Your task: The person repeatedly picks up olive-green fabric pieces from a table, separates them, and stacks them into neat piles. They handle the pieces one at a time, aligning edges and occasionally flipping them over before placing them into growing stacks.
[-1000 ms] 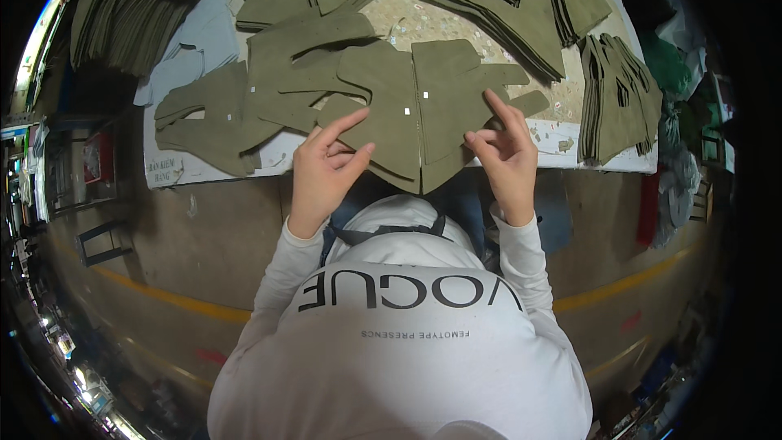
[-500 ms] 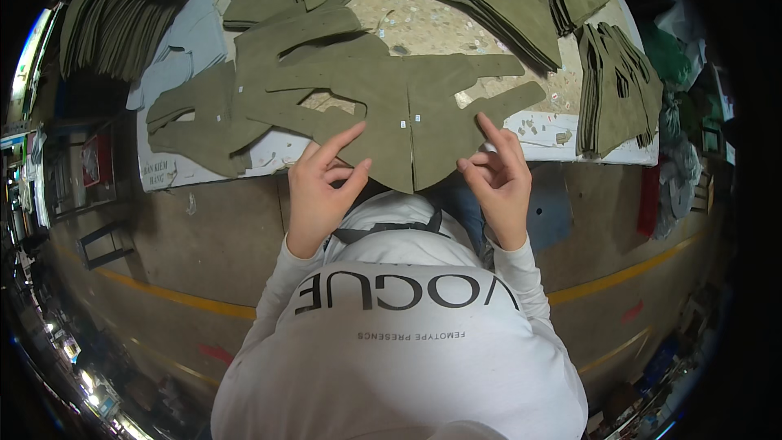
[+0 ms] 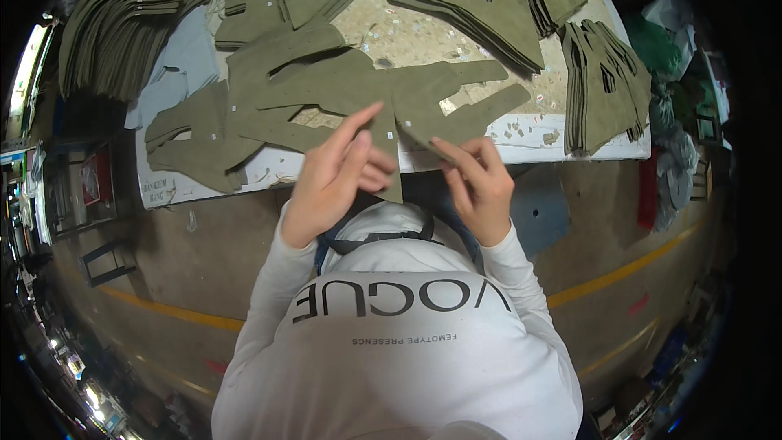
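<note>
Two olive-green cut fabric pieces lie side by side at the table's near edge, each with a small white sticker. My left hand (image 3: 336, 175) hovers over the left fabric piece (image 3: 390, 124), its index finger stretched out and the other fingers loosely bent and slightly blurred. That piece's lower tip hangs over the edge towards me. Thumb and fingers of my right hand (image 3: 482, 187) pinch the near edge of the right fabric piece (image 3: 436, 94), which is folded up there. Its far part, with two strap-like arms, stays flat.
More olive pieces (image 3: 191, 130) overlap on the left of the table (image 3: 187, 183). Stacks of cut pieces stand at the far left (image 3: 114, 33), the far right (image 3: 472, 12) and the right edge (image 3: 603, 90). Small stickers and scraps (image 3: 521, 129) litter the top. A blue stool (image 3: 538, 212) stands below.
My right hand has moved left and lifted the right piece's near edge. My left hand has shifted right across the left piece, its fingers straighter. The view has moved slightly.
</note>
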Tool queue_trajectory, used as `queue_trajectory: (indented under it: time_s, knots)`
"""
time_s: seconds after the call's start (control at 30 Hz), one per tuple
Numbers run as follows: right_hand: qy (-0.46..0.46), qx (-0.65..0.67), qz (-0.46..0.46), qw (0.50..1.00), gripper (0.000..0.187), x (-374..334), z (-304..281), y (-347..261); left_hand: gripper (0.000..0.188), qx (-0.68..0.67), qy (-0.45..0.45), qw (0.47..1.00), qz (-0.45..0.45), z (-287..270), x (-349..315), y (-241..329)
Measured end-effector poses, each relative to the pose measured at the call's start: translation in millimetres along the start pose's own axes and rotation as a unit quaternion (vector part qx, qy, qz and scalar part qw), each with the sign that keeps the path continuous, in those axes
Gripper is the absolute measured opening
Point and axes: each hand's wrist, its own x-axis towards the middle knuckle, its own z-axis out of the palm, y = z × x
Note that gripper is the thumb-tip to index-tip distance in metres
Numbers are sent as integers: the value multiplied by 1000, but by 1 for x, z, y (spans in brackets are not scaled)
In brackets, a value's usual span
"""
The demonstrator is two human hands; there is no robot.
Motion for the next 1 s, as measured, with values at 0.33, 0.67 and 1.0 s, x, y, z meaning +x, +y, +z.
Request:
queue_trajectory:
  time_s: [0.33,0.67,1.0]
  knots:
    - [-58,204,159,964,36,-34,-1,-9,57,273,-13,942,196,4,14,10]
    - [-103,340,161,921,55,12,31,-21,51,294,119,944,96,-111,-33,28]
    - [-135,338,185,913,52,58,-26,-15,54,126,108,974,155,-82,-20,-9]
